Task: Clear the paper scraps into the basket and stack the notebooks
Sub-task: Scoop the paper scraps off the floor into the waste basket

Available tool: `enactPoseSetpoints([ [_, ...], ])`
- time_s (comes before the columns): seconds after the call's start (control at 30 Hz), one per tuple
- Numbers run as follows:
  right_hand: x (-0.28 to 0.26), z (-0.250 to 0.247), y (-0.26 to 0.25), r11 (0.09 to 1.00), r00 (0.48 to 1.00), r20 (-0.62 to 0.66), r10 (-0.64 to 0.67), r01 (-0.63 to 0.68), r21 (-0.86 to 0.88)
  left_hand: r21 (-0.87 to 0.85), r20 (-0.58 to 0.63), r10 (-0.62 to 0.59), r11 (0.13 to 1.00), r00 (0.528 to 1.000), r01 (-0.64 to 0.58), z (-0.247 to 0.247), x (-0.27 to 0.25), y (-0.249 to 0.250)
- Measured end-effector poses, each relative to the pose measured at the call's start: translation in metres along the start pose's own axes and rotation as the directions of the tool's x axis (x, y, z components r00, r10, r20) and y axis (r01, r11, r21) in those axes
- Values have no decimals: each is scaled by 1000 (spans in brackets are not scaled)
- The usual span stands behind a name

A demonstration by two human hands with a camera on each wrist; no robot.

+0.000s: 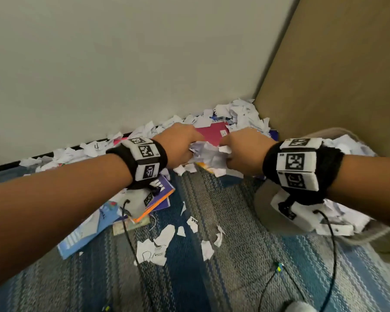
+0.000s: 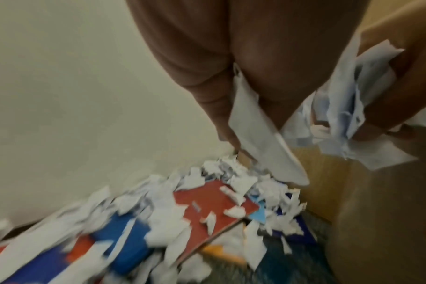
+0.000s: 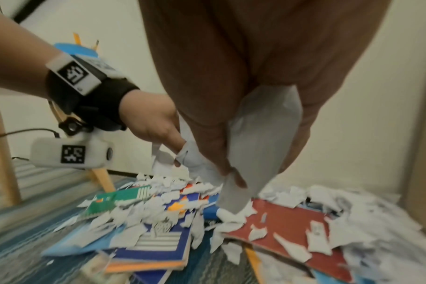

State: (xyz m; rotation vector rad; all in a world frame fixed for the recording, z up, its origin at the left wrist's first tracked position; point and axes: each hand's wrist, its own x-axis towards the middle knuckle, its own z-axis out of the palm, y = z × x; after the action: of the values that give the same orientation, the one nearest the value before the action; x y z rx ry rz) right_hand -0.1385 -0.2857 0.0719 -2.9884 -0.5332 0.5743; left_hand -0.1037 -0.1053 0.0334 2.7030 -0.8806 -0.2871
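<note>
I have both hands curled tight around 1 bundle of paper scraps (image 1: pixel 208 154), left hand (image 1: pixel 178 145) and right hand (image 1: pixel 245 152) pressed together above the red notebook (image 1: pixel 212 132). The basket (image 1: pixel 284 219) sits just right; I should keep squeezing and swing across low so nothing sheds.

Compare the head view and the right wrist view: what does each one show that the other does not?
Only the head view shows the grey basket holding white scraps, at the right. Only the right wrist view shows a green striped notebook and a light wooden furniture leg. Both show the left hand and right hand gripping a bunch of white paper scraps above the red notebook.
</note>
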Motion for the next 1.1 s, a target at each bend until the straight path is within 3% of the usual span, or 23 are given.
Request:
enactPoseSetpoints([
  [0.2,-68,-70,68,986,987,-27,156,-158,-57,-62,-145,112,991,983,-122,-37,55,78],
  [0.33,-108,-82,121,947,947,-17,320,-321,-31,-148,-237,225,953,945,-264,-34,70,144],
  [0.5,-129,-54,157,908,903,98,419,-413,-76,-103,-144,308,940,940,-324,-5,87,199],
  [0.67,-128,-31,174,909,894,168,416,-412,-58,-74,93,287,957,953,-281,29,96,210],
  [0.8,-128,-34,182,909,869,269,415,-409,-79,-63,194,282,959,940,-275,37,95,209],
  [0.9,-130,-45,187,897,838,344,423,-441,-29,-161,183,321,942,929,-294,26,95,206],
  [1.1,-135,-74,181,892,840,356,410,-451,36,-252,127,327,924,936,-289,-7,93,200],
])
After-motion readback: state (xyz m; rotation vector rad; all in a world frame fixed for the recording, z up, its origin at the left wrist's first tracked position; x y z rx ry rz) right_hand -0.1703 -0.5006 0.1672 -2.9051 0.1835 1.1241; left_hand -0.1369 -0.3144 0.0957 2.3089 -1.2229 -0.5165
